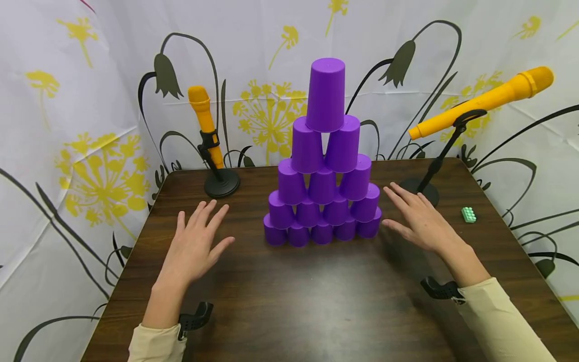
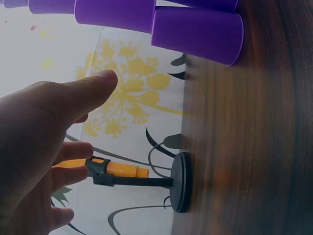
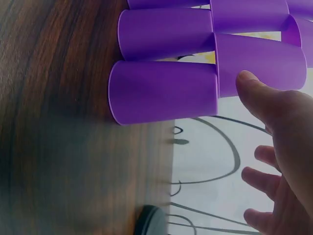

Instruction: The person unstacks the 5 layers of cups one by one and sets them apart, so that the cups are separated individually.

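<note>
A pyramid of purple cups [image 1: 322,179], all upside down, stands on the dark wooden table, narrowing over several tiers to one top cup [image 1: 326,95]. My left hand [image 1: 192,246] hovers to the left of it with fingers spread, holding nothing. To the right, my right hand [image 1: 420,218] is held out with its fingers extended and nothing in its grasp, nearer the stack than the left. In the right wrist view, its thumb overlaps a second-tier cup [image 3: 259,61], just above the bottom corner cup [image 3: 164,92].
Behind the left hand is a yellow microphone [image 1: 204,118] clipped to a stand with a round black base [image 1: 221,183]. A second yellow microphone [image 1: 488,100] tilts on a stand at the back right. A small green toy brick [image 1: 468,214] lies by the right edge. A flowered curtain [image 1: 253,45] hangs behind.
</note>
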### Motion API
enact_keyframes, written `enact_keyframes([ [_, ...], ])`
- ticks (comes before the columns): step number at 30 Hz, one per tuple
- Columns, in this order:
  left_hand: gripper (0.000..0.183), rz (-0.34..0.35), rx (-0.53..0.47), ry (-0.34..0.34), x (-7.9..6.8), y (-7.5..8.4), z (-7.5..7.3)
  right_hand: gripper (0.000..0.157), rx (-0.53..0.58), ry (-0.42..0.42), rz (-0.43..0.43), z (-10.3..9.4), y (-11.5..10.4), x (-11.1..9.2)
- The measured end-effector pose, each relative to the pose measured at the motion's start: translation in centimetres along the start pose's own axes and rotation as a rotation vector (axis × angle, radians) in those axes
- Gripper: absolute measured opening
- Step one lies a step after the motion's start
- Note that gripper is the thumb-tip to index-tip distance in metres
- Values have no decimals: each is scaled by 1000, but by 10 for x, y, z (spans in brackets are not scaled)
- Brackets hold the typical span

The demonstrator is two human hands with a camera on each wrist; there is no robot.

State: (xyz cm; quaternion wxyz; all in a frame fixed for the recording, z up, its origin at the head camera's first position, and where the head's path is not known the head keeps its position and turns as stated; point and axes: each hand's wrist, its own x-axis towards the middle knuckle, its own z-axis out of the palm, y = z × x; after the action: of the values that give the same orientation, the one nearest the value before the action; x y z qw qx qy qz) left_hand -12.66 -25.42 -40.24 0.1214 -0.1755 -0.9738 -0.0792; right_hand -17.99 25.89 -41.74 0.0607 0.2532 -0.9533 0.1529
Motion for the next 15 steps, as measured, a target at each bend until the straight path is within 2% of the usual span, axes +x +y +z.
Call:
enact_keyframes([
  [4,74,22,-84,28,5,3,-5,85,106,-33,13,7,1,2],
  [7,73,78,-192,102,17,10,-14,90,228,-52,41,18,3,2],
  [11,68,152,-354,209,39,24,-36,96,373,-27,52,38,8,2],
  [15,63,201,-483,279,61,39,-57,99,459,8,44,58,11,2],
])
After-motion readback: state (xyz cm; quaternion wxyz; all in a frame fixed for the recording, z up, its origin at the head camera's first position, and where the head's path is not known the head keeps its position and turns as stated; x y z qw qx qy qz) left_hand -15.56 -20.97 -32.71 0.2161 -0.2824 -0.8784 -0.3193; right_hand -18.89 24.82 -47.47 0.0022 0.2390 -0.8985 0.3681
